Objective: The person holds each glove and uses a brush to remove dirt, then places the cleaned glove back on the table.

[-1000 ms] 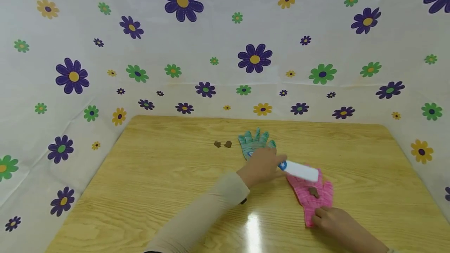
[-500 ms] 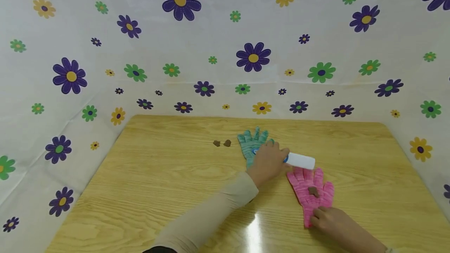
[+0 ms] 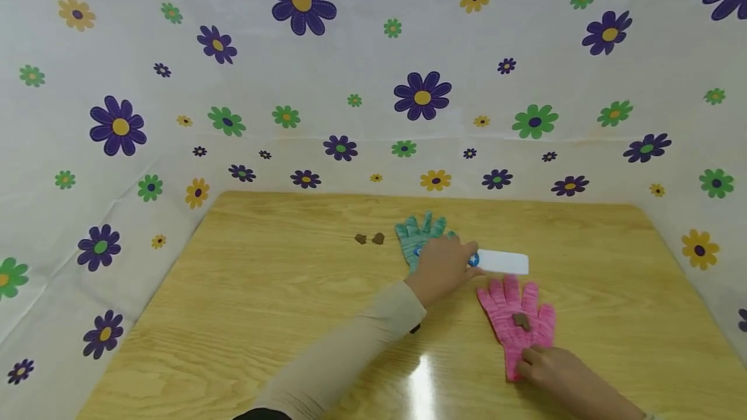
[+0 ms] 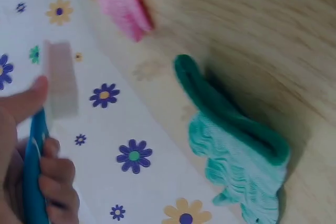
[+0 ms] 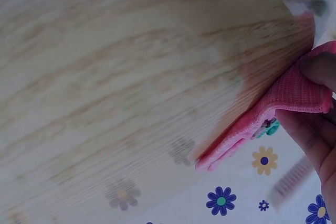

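Note:
My left hand (image 3: pixel 440 268) grips the blue handle of a white-headed brush (image 3: pixel 503 262), held above the table between two knitted gloves. The handle and curled fingers also show in the left wrist view. Partly hidden behind that hand is a green glove (image 3: pixel 415 243), its fingers pointing to the far side. A pink glove (image 3: pixel 528 303) lies flat at the right with a brown patch (image 3: pixel 521 321) on its palm. My right hand (image 3: pixel 551 368) pinches the pink glove's cuff; in the right wrist view the cuff (image 5: pixel 302 90) sits between thumb and fingers.
Two small brown pieces (image 3: pixel 370 238) lie on the wooden table (image 3: pixel 280 290), left of the green glove. A white cloth (image 3: pixel 362 57) printed with flowers stands around the back and sides. A small dark object (image 3: pixel 415 328) shows beside the left sleeve.
The brush has moved up and away from over the pink glove's fingers, then settled slightly lower, beyond their tips. My right hand stays at the pink cuff.

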Demonstrator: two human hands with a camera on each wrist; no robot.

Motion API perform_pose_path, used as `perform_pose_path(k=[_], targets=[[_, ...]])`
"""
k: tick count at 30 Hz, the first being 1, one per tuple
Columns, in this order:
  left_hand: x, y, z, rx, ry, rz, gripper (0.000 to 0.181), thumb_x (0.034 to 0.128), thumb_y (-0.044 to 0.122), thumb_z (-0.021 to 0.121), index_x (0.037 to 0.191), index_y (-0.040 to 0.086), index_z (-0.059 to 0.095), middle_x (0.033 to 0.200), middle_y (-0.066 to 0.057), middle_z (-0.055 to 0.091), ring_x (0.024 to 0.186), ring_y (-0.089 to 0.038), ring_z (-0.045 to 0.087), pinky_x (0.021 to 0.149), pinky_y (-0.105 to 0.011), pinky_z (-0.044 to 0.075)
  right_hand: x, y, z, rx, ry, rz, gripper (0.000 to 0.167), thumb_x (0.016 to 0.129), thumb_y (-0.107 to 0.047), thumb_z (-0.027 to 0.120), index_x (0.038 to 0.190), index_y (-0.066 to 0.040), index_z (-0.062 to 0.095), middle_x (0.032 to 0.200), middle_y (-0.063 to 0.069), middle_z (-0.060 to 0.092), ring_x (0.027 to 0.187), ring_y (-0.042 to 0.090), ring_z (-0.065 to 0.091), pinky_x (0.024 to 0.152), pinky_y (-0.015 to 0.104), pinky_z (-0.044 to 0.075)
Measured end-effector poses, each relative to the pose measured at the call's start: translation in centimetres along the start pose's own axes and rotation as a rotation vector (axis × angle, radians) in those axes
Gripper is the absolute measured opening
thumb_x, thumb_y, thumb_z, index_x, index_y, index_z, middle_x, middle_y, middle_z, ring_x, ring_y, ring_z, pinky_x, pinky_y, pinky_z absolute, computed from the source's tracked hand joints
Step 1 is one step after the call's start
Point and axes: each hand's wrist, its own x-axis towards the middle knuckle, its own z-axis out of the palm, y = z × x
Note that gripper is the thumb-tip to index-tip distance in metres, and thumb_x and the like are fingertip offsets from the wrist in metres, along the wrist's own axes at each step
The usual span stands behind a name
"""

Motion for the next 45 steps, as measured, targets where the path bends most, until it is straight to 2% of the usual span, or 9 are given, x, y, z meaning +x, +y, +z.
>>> perform_pose_path(k=[4,6,9,17,21,27,34,40,45], targets=[[-0.3,0.5,0.2,-0.127,-0.112,0.180,0.043,0.0839,0.065,0.050,0.106,0.029,0.060,0.075,0.012,0.059,0.062,-0.004,0.050,0.050,-0.019,0.037,-0.2,-0.1,-0.1,0.006,-0.038,0.014,0.025,0.053,-0.006,0.078,0.068,-0.015,0.060,0.064,-0.005,0.049,0.055,0.006,0.042,0.047,0.018,0.035],[-0.6,1.1,0.9,-0.132,-0.170,0.218,0.045,0.0839,0.065,0.050,0.113,0.032,0.060,0.079,0.013,0.062,0.065,-0.003,0.051,0.052,-0.019,0.037,-0.2,-0.1,-0.1,0.014,-0.060,0.018,0.024,0.054,-0.007,0.079,0.069,-0.015,0.061,0.065,-0.005,0.050,0.056,0.006,0.042,0.047,0.018,0.035],[-0.7,1.5,2.0,-0.105,-0.189,0.157,0.042,0.0844,0.064,0.051,0.111,0.032,0.061,0.078,0.012,0.064,0.064,-0.004,0.054,0.051,-0.021,0.038,-0.1,-0.1,-0.1,0.023,-0.076,0.008,0.023,0.056,-0.008,0.079,0.069,-0.015,0.062,0.065,-0.005,0.050,0.056,0.006,0.042,0.048,0.017,0.035],[-0.2,0.3,2.8,-0.077,-0.068,-0.048,0.039,0.0857,0.063,0.050,0.086,0.024,0.057,0.060,0.009,0.053,0.052,-0.007,0.049,0.045,-0.024,0.037,0.0,0.0,0.7,-0.040,0.059,-0.017,0.026,0.051,-0.008,0.078,0.063,-0.014,0.056,0.062,-0.005,0.045,0.052,0.006,0.040,0.046,0.016,0.035],[-0.7,0.7,2.7,-0.122,-0.063,-0.020,0.045,0.0865,0.067,0.043,0.098,0.026,0.060,0.059,0.009,0.050,0.049,-0.005,0.043,0.040,-0.021,0.032,-0.1,-0.2,0.7,-0.021,0.017,0.010,0.026,0.052,-0.005,0.077,0.065,-0.014,0.056,0.063,-0.005,0.047,0.053,0.007,0.040,0.046,0.018,0.034],[-1.5,2.2,2.2,-0.130,-0.137,0.065,0.051,0.0881,0.068,0.037,0.121,0.033,0.055,0.085,0.008,0.062,0.067,-0.007,0.054,0.047,-0.023,0.037,-0.1,-0.1,0.7,-0.028,-0.009,0.029,0.024,0.056,-0.007,0.077,0.064,-0.015,0.055,0.062,-0.004,0.047,0.053,0.008,0.040,0.046,0.020,0.034],[-2.0,2.8,3.9,-0.065,-0.112,0.192,0.041,0.0866,0.066,0.043,0.100,0.029,0.056,0.073,0.007,0.056,0.061,-0.009,0.048,0.050,-0.023,0.034,0.1,-0.2,0.3,-0.030,-0.055,0.021,0.024,0.056,-0.008,0.079,0.066,-0.014,0.058,0.064,-0.004,0.049,0.054,0.007,0.041,0.048,0.018,0.035],[-1.2,2.4,4.7,-0.032,-0.043,0.146,0.048,0.0874,0.068,0.038,0.115,0.033,0.057,0.082,0.005,0.059,0.076,-0.012,0.052,0.069,-0.026,0.042,0.1,-0.1,0.3,-0.039,-0.041,0.019,0.024,0.057,-0.006,0.080,0.064,-0.013,0.058,0.063,-0.004,0.047,0.054,0.007,0.040,0.048,0.018,0.034],[-0.3,1.0,4.6,-0.048,-0.015,0.019,0.049,0.0896,0.064,0.037,0.118,0.029,0.057,0.101,-0.002,0.061,0.096,-0.018,0.056,0.083,-0.034,0.046,0.0,-0.1,0.3,-0.044,-0.025,0.025,0.024,0.055,-0.007,0.080,0.064,-0.013,0.058,0.062,-0.004,0.047,0.052,0.007,0.040,0.047,0.017,0.035]])
